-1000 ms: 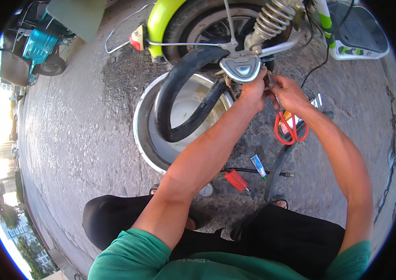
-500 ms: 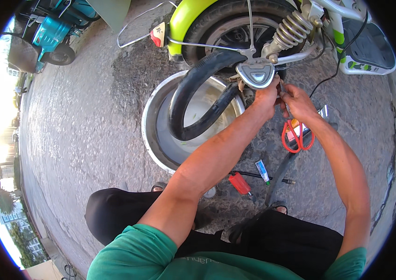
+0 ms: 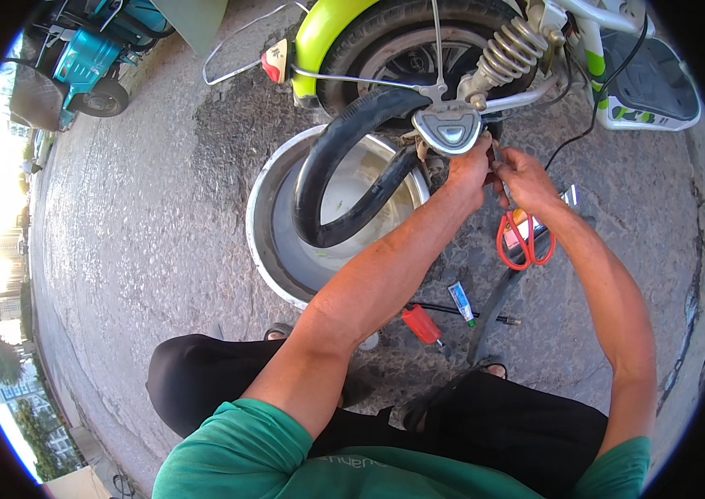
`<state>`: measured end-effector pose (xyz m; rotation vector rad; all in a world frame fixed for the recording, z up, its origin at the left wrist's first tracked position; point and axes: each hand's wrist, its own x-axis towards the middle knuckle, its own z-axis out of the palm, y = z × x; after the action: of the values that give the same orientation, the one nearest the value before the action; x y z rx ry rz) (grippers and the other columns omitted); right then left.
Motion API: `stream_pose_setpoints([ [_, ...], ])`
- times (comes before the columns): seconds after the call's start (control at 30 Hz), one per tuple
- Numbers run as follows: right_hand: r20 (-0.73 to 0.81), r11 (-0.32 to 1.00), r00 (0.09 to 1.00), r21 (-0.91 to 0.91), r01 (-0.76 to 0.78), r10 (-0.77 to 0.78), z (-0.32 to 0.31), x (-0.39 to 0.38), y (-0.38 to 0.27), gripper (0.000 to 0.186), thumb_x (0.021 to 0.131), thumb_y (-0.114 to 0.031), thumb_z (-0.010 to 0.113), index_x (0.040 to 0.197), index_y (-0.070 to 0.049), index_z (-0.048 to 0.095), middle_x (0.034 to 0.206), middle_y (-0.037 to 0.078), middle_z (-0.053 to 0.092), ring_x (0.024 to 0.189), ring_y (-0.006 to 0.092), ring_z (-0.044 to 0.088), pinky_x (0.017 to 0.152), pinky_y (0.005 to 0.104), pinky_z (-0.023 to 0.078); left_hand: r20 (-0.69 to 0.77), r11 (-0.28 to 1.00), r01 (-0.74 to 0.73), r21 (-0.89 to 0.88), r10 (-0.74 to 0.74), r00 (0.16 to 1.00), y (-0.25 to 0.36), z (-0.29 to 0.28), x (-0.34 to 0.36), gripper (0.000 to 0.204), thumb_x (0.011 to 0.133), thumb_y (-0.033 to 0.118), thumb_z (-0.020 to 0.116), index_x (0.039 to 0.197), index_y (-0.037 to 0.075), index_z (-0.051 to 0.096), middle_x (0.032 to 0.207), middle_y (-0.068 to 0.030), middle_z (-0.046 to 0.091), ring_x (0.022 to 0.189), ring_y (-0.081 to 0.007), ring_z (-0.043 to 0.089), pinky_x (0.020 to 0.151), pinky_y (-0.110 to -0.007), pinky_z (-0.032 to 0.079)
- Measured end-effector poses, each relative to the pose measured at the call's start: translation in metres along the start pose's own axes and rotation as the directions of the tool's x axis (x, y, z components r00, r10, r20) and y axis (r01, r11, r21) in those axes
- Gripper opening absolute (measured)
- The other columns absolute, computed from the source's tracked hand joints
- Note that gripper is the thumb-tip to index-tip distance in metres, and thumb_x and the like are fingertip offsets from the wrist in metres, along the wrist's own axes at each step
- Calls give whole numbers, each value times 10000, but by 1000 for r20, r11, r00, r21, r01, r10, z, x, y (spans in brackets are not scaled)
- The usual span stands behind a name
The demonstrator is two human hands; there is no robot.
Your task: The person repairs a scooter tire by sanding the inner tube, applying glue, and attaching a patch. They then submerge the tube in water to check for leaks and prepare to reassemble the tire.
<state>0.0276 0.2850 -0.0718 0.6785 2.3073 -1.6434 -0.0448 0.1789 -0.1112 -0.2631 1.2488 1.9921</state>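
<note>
My left hand (image 3: 470, 169) reaches just below the silver foot pedal (image 3: 450, 131) of a scooter, its fingers bent and partly hidden. Close against it, my right hand (image 3: 527, 181) is closed around the metal blades of a pair of scissors (image 3: 526, 243), whose red handles hang below the palm. What my left fingers grip is hidden. A black inner tube (image 3: 309, 187) loops out from beside the wheel (image 3: 352, 60), over a metal basin (image 3: 257, 212) of water, and back toward my left hand.
A red-handled tool (image 3: 422, 324), a small blue-and-white tube with a green cap (image 3: 462, 303) and a black strip (image 3: 492, 308) lie on the pavement. The scooter's coil spring (image 3: 509, 54) and a black cable (image 3: 598, 116) are above my hands. A teal vehicle (image 3: 84, 62) stands far left.
The whole view has shifted slightly, so everything appears a little further left. Both hands stay at the same place below the pedal, with only slight finger movement.
</note>
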Motion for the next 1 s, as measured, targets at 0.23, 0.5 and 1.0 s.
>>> stream_pose_setpoints([
  [0.23,-2,1000,1000,14,-6,6,1,0,0,305,1049,-174,514,1285,-2,601,790,52,634,550,125,564,537,309,487,3,1000,4,-8,-4,1000,-1,-1,0,228,1041,304,568,920,112,582,772,-4,485,675,-176,493,521,-393,437],
  [0.5,5,1000,1000,8,-6,6,1,0,-2,325,1047,-173,514,1311,1,589,757,46,611,544,129,563,543,311,484,4,1000,9,12,-9,1000,2,0,-1,251,1047,317,553,918,104,578,754,-12,483,657,-187,498,508,-392,436],
  [1.0,-3,1000,1000,-2,-22,22,0,-3,-5,271,1042,-207,535,1211,-10,613,792,41,620,553,136,587,534,313,478,22,1000,3,2,-3,1000,1,0,-2,223,1046,301,558,941,105,568,772,-5,479,649,-168,494,490,-378,436],
])
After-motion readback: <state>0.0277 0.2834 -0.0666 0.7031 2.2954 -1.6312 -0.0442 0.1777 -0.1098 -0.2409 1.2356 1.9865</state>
